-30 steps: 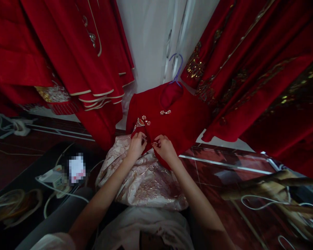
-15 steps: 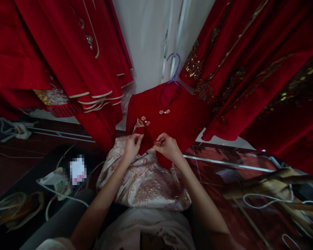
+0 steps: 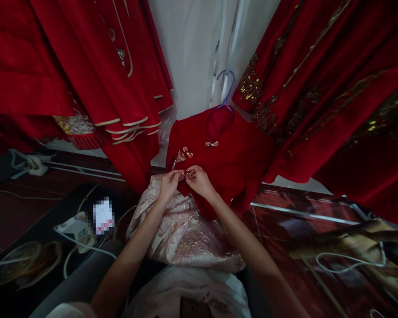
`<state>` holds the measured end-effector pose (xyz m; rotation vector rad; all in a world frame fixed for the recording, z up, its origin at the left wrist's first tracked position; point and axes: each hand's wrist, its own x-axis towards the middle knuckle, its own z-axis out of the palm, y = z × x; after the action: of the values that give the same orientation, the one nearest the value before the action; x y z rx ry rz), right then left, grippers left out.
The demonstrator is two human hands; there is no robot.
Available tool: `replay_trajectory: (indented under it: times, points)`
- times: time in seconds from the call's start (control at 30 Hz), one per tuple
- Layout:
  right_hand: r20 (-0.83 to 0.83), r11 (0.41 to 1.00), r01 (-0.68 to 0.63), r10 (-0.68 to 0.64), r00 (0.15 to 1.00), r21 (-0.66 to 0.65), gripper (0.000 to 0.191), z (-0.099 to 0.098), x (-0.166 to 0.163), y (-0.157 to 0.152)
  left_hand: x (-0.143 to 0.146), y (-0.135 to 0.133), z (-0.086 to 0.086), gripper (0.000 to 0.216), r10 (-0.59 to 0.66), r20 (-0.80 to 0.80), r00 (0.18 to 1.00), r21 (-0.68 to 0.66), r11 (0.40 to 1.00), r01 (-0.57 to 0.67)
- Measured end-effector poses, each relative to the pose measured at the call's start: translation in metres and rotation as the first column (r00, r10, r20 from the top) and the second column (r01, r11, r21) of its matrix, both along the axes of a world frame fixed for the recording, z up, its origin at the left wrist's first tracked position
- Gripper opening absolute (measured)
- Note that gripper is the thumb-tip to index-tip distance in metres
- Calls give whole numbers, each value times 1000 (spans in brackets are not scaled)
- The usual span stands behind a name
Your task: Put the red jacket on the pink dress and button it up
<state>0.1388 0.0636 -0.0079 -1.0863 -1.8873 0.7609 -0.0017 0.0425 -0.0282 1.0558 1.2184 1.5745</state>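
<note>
A red jacket (image 3: 235, 145) with beaded flower fastenings hangs on a purple hanger (image 3: 231, 86). Its lower part lies over a pale shiny brocade cloth (image 3: 185, 234) on my lap. My left hand (image 3: 169, 184) pinches the edge of one front panel. Right beside it, my right hand (image 3: 199, 181) is closed on a small beaded fastening (image 3: 187, 175) at the edge of the other panel. The fingertips of both hands meet there, so the fastening is partly hidden. A beaded ornament (image 3: 179, 157) sits on the chest just above my left hand.
Red garments (image 3: 119, 79) hang at left, and more red garments with gold sequins (image 3: 252, 86) at right. A lit screen (image 3: 103, 216), blurred out, lies beside a white power strip (image 3: 78, 227) with cords. Clutter with a white cable (image 3: 348, 265) is on the right.
My right hand has moved left with the beaded fastening and now meets my left hand. The jacket's front edges have come together. The view has shifted slightly.
</note>
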Motion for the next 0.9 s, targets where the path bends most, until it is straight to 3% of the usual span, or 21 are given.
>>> replay_trajectory:
  times: [0.37, 0.63, 0.9]
  points:
    - [-120, 997, 57, -50, 991, 53, 8, -17, 3, -1, 4, -7, -2, 24, 37, -267, 963, 68, 998, -19]
    - [-30, 982, 87, -83, 996, 169, 12, -14, 1, -12, 0, -6, -8, 22, 12, -325, 946, 61, 998, 8]
    - [48, 978, 90, -100, 994, 189, 15, -18, -1, -12, -11, 2, -6, 14, -78, -373, 924, 45, 994, 102]
